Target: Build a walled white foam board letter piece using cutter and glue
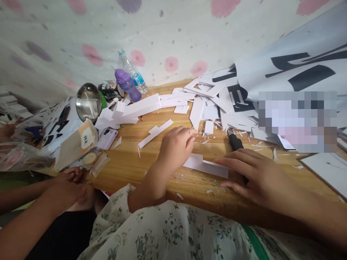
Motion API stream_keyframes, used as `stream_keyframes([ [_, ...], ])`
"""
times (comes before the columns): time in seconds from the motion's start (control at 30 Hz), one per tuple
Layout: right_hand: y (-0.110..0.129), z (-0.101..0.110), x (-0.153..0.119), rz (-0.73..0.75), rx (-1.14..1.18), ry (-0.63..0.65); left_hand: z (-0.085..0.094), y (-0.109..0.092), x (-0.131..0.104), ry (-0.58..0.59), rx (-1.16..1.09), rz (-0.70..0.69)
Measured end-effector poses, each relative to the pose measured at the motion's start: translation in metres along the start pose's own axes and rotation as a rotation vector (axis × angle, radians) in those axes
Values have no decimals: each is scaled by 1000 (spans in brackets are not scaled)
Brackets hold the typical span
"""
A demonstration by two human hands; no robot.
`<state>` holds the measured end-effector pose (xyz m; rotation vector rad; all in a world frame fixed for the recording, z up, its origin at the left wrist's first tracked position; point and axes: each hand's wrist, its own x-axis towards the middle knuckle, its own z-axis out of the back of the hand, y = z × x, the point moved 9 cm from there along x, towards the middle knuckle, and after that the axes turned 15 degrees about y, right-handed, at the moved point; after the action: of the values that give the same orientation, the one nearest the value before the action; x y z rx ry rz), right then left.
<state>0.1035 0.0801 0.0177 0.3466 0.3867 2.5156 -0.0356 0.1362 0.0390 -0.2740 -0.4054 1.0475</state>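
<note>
My left hand (pixel 176 146) is at the left end of a white notched strip (pixel 208 168), its fingers bent and drawn together. What they hold, if anything, is hidden. My right hand (pixel 252 169) reaches in from the right with fingers stretched out, the fingertips at the strip's right end. Under that hand lies a black-handled cutter knife (pixel 235 141), its blade end pointing away from me and part of its handle covered. A second white notched piece (pixel 155 133) lies on the wood to the left.
Behind are piled white cut-outs (pixel 211 94), a purple bottle (pixel 128 85), a water bottle (pixel 134 74) and a metal bowl (pixel 88 103). A phone (pixel 107 139) lies left. Another person's hands (pixel 69 184) rest at the table's left edge. Scraps litter the wooden table (pixel 127 162).
</note>
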Motion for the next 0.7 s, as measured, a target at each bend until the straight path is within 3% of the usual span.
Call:
stream_keyframes([
  [0.07, -4, -6, -1, -37, -12, 1, -4, 6, 1, 60, 14, 28],
  [0.17, -9, -7, -2, -76, -4, -10, -4, 7, 1, 48, -89, 25],
  [0.3, -11, 4, -2, -78, 17, -66, -1, 5, -2, -16, -174, 52],
  [0.37, -13, 13, -3, -71, 9, -128, -3, 0, -2, 9, -175, 20],
  [0.5, -21, 22, -5, -77, -2, -202, -18, -17, -1, 215, -160, -120],
  [0.6, -27, 20, -6, -82, 16, -213, -34, -17, -1, 373, -64, -78],
  [0.7, -29, 16, -6, -86, 21, -204, -43, -15, -2, 455, 7, -33],
])
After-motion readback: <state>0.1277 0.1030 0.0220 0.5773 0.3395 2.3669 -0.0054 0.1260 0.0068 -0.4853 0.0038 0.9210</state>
